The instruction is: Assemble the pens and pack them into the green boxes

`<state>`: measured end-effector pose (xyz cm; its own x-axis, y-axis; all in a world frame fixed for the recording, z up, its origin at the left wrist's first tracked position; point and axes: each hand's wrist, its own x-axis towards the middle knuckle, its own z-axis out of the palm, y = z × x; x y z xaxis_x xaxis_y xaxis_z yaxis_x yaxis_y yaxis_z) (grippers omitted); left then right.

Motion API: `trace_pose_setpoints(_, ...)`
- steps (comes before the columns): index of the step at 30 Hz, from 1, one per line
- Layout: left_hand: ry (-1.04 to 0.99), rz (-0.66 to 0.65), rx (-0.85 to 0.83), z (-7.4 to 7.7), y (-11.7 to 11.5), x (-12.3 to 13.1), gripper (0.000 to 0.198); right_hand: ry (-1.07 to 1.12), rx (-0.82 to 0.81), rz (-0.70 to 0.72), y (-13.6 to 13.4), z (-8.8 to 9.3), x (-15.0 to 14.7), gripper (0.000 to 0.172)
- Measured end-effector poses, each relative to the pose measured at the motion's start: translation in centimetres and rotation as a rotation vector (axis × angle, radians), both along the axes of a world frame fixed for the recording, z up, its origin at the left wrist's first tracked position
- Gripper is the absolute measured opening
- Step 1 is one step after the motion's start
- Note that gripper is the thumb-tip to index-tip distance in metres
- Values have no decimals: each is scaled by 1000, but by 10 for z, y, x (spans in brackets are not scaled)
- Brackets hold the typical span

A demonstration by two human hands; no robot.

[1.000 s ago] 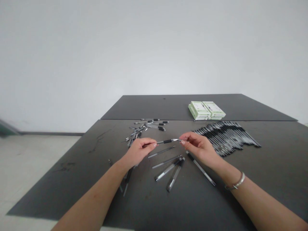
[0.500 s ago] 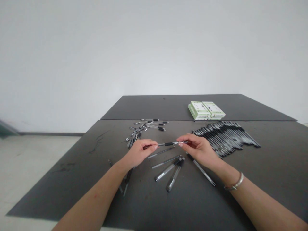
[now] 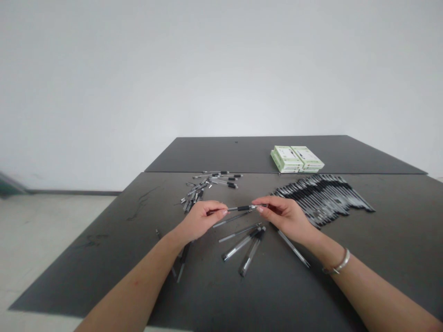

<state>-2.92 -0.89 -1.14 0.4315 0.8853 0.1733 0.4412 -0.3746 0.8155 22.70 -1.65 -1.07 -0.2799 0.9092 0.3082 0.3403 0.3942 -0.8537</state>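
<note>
A slim gel pen (image 3: 244,208) lies level in the air between the two hands, above the dark tabletop (image 3: 90,276). It has a clear barrel, a black rubber grip band and a bright metal tip. The left hand (image 3: 199,221) is closed in a pinch on the barrel end, and the right hand (image 3: 285,219) pinches the metal end, its fingertips (image 3: 259,209) touching the pen — both grips are tight, neither hand open. Just below lie several loose pens (image 3: 240,244), some tilted across one another. A jumbled heap of pens (image 3: 207,184) sits beyond the left hand, a close-packed row of pens (image 3: 325,198) beyond the right. Green-and-white boxes (image 3: 296,159) stand farther back, and a metal bangle (image 3: 337,263) circles the right wrist.
</note>
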Motion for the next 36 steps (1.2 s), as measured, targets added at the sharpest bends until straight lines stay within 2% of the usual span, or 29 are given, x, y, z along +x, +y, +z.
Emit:
trace_pose_setpoints(9,7,-3,14,-2,1,0,26,-25,-12,9,1,-4,3,26)
trace_pose_setpoints(25,-33,-51,57,-7,1,3,29,122,-17,34,1,-13,-5,23)
trace_pose_setpoints(36,-45,-38,30,-6,1,6,28,89,-19,40,-4,-7,-6,21)
